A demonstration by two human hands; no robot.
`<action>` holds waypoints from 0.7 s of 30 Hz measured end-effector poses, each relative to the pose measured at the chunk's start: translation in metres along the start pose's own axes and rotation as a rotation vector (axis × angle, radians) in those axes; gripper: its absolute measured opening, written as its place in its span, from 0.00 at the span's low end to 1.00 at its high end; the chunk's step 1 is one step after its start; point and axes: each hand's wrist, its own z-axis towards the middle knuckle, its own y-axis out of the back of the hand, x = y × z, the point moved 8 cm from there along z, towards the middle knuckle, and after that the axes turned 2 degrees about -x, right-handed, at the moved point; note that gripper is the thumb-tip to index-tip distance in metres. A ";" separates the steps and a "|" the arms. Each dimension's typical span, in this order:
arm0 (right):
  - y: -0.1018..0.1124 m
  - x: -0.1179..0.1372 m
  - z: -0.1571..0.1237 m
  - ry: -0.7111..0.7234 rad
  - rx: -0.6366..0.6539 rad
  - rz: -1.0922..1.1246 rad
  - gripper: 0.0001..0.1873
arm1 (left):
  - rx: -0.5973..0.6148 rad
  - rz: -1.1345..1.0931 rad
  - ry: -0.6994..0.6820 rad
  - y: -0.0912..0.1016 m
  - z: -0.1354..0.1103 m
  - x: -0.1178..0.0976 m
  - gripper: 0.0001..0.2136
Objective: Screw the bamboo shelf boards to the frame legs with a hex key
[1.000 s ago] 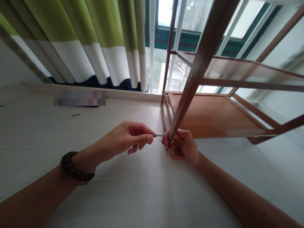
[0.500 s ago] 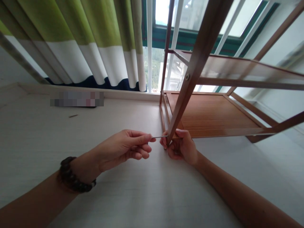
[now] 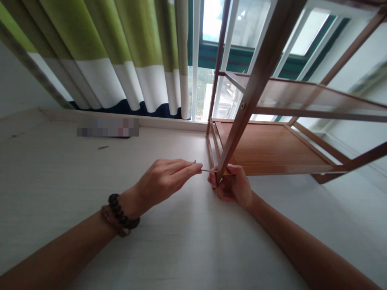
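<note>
My left hand (image 3: pixel 165 181) pinches a thin metal hex key (image 3: pixel 205 169) whose tip goes into the foot of a wooden shelf leg (image 3: pixel 242 108). A beaded bracelet (image 3: pixel 121 215) circles that wrist. My right hand (image 3: pixel 232 187) is closed around the bottom of the same leg, holding it against the floor. The leg belongs to a brown wooden shelf rack (image 3: pixel 272 147) that stands to the right, with a lower board and an upper board.
A pale wood-grain floor (image 3: pixel 90 181) spreads around the hands. A green, white and navy curtain (image 3: pixel 121 60) hangs at the back before a barred window (image 3: pixel 208 60). A small dark object (image 3: pixel 103 147) lies on the floor at the left.
My left hand has rolled at the wrist, turning the hex key so its short end now points up. My right hand stays on the leg.
</note>
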 end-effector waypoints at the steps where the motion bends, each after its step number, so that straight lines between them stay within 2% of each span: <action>1: 0.000 0.000 0.000 -0.002 0.001 0.002 0.22 | -0.020 -0.042 0.050 0.000 0.000 0.003 0.08; 4: 0.001 -0.002 0.001 -0.011 0.013 0.006 0.22 | -0.056 -0.339 0.344 -0.006 -0.004 0.019 0.09; 8: 0.000 -0.001 0.002 -0.005 0.035 0.001 0.22 | 0.005 -0.781 0.768 -0.032 -0.015 0.038 0.19; 11: -0.002 0.001 0.001 0.002 0.032 -0.005 0.21 | 0.061 -0.919 0.877 -0.044 -0.019 0.042 0.14; 13: -0.003 0.002 0.001 0.013 0.033 -0.006 0.21 | 0.037 -0.860 0.837 -0.041 -0.017 0.043 0.11; 15: -0.004 0.003 0.001 0.022 0.037 -0.002 0.21 | -0.032 -0.708 0.713 -0.030 -0.013 0.041 0.10; 18: -0.004 0.003 0.001 0.021 0.034 -0.004 0.21 | -0.103 -0.384 0.393 -0.010 -0.007 0.027 0.07; 21: -0.003 0.002 0.002 0.014 0.027 0.000 0.22 | -0.070 -0.139 0.031 -0.003 -0.009 0.007 0.12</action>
